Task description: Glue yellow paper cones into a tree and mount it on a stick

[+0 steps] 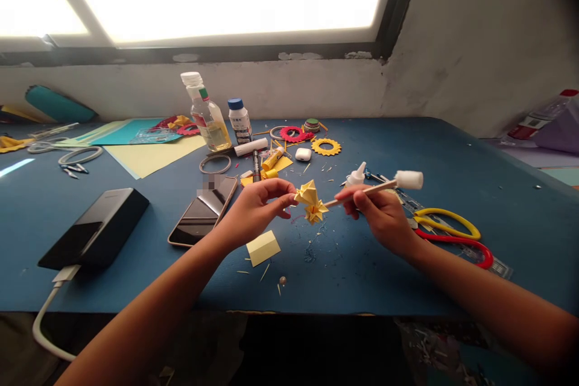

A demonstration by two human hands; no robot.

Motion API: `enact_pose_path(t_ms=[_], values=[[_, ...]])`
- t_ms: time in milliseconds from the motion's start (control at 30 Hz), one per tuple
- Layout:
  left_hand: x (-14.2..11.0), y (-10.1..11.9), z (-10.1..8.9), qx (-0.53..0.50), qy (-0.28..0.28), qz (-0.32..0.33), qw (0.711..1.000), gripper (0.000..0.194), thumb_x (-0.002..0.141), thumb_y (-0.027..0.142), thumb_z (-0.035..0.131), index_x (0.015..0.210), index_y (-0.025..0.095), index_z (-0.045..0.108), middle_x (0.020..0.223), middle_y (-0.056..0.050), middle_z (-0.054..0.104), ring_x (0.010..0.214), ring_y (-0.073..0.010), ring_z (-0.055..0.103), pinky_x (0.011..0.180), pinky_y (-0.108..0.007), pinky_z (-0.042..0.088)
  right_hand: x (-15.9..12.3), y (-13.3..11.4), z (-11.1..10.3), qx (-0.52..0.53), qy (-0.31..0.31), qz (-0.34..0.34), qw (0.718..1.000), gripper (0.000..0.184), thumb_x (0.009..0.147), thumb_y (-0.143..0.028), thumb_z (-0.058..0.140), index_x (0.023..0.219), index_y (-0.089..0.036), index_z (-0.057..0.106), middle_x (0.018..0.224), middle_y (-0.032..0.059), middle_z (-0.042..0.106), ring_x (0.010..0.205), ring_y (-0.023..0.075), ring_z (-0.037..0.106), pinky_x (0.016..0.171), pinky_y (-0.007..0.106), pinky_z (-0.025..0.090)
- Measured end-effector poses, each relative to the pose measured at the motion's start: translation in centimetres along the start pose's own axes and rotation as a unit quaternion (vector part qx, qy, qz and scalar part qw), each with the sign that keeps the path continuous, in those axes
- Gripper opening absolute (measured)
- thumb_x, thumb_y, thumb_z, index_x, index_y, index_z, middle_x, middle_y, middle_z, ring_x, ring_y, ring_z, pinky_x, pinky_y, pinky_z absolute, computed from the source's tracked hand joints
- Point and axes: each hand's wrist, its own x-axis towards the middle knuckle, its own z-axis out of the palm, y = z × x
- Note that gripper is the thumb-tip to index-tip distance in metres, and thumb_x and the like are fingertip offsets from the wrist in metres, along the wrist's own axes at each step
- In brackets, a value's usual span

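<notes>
My left hand (266, 208) pinches a folded yellow paper flower (308, 194) with pointed petals, above the middle of the blue table. In my right hand (377, 211) is a thin wooden stick (377, 187) with a white cylindrical end (409, 180). The stick's other tip points left and meets the lower part of the flower; whether it goes inside I cannot tell. Below the hands lie a creased pale yellow paper square (263, 248) and a small round bead (283, 280). A white glue bottle (357, 174) stands just behind my right hand.
Scissors (447, 223) with yellow and red handles lie by my right forearm. A phone (203, 211) and black power bank (97, 226) are on the left. Behind stand a clear bottle (210, 120) and a blue-capped bottle (239, 120), near zigzag paper rings (325, 146).
</notes>
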Motion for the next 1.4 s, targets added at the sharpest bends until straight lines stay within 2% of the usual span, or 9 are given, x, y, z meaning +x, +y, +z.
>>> enact_pose_path(t_ms=[100, 300, 400, 533, 700, 833, 967, 1167, 1400], values=[[0.2, -0.3, 0.1, -0.011, 0.004, -0.010, 1.000, 0.024, 0.079, 0.035, 0.067, 0.089, 0.013, 0.063, 0.088, -0.004, 0.064, 0.079, -0.0129, 0.064, 0.069, -0.025, 0.059, -0.8, 0.0, 0.2, -0.034, -0.071, -0.021, 0.997, 0.031, 0.096, -0.037, 0.046, 0.086, -0.019, 0.069, 0.066, 0.0005, 0.057, 0.057, 0.0097, 0.050, 0.051, 0.022, 0.042], [0.6, -1.0, 0.3, -0.044, 0.012, -0.025, 0.999, 0.027, 0.079, 0.038, 0.066, 0.088, 0.013, 0.058, 0.087, -0.004, 0.063, 0.083, -0.0155, 0.064, 0.070, -0.028, 0.058, -1.4, 0.8, 1.5, -0.121, -0.217, 0.055, 0.967, 0.034, 0.098, -0.036, 0.042, 0.088, -0.015, 0.066, 0.070, 0.0023, 0.062, 0.061, 0.0106, 0.056, 0.057, 0.021, 0.046], [0.7, -1.1, 0.4, -0.043, 0.012, -0.029, 0.999, 0.028, 0.079, 0.038, 0.065, 0.088, 0.014, 0.057, 0.087, -0.003, 0.063, 0.082, -0.0152, 0.064, 0.069, -0.028, 0.057, -1.5, 1.1, 1.9, -0.164, -0.235, 0.048, 0.957, 0.034, 0.098, -0.037, 0.040, 0.094, -0.015, 0.065, 0.079, 0.0046, 0.065, 0.066, 0.0117, 0.059, 0.063, 0.022, 0.049], [0.8, -1.1, 0.5, -0.041, 0.018, -0.027, 0.999, 0.029, 0.078, 0.040, 0.066, 0.087, 0.014, 0.057, 0.085, -0.003, 0.064, 0.080, -0.0154, 0.064, 0.066, -0.027, 0.056, -1.5, 0.9, 2.7, -0.228, -0.228, -0.029, 0.946, 0.036, 0.099, -0.037, 0.036, 0.094, -0.014, 0.064, 0.087, 0.0093, 0.068, 0.078, 0.0173, 0.064, 0.073, 0.027, 0.050], [1.0, -1.4, 0.6, -0.055, 0.039, -0.023, 0.997, 0.032, 0.075, 0.042, 0.070, 0.086, 0.014, 0.058, 0.085, -0.003, 0.065, 0.080, -0.0168, 0.065, 0.065, -0.029, 0.056, -1.4, 0.4, 3.9, -0.321, -0.243, -0.112, 0.908, 0.032, 0.099, -0.031, 0.036, 0.087, -0.015, 0.061, 0.076, 0.0090, 0.067, 0.067, 0.0182, 0.061, 0.062, 0.029, 0.047], [1.0, -1.6, 0.6, -0.061, 0.042, -0.027, 0.997, 0.034, 0.073, 0.043, 0.071, 0.086, 0.014, 0.057, 0.086, -0.004, 0.066, 0.083, -0.0189, 0.066, 0.064, -0.028, 0.056, -1.5, 0.5, 4.1, -0.338, -0.241, -0.157, 0.896, 0.030, 0.099, -0.028, 0.036, 0.085, -0.016, 0.059, 0.071, 0.0075, 0.065, 0.062, 0.0165, 0.057, 0.058, 0.027, 0.044], [1.1, -1.7, 0.6, -0.070, 0.033, -0.037, 0.996, 0.033, 0.076, 0.042, 0.069, 0.086, 0.014, 0.054, 0.086, -0.006, 0.067, 0.086, -0.0202, 0.067, 0.063, -0.026, 0.055, -1.7, 0.7, 4.2, -0.306, -0.231, -0.164, 0.909, 0.035, 0.100, -0.030, 0.034, 0.078, -0.016, 0.057, 0.067, 0.0074, 0.064, 0.057, 0.0152, 0.055, 0.056, 0.026, 0.043], [1.2, -1.7, 0.8, -0.086, 0.029, -0.029, 0.995, 0.024, 0.082, 0.035, 0.063, 0.086, 0.015, 0.049, 0.086, -0.005, 0.067, 0.087, -0.0188, 0.067, 0.061, -0.024, 0.053, -1.8, 0.3, 4.6, -0.177, -0.244, -0.046, 0.952, 0.038, 0.100, -0.033, 0.034, 0.075, -0.017, 0.057, 0.068, 0.0031, 0.063, 0.061, 0.0119, 0.057, 0.060, 0.022, 0.044], [1.1, -1.6, 0.6, -0.082, 0.015, -0.021, 0.996, 0.024, 0.084, 0.036, 0.061, 0.087, 0.016, 0.047, 0.088, -0.004, 0.065, 0.090, -0.0184, 0.066, 0.061, -0.023, 0.052, -1.5, 0.4, 4.2, -0.087, -0.118, 0.084, 0.986, 0.045, 0.098, -0.045, 0.034, 0.072, -0.018, 0.057, 0.061, -0.0015, 0.048, 0.050, 0.0097, 0.045, 0.049, 0.022, 0.039]])
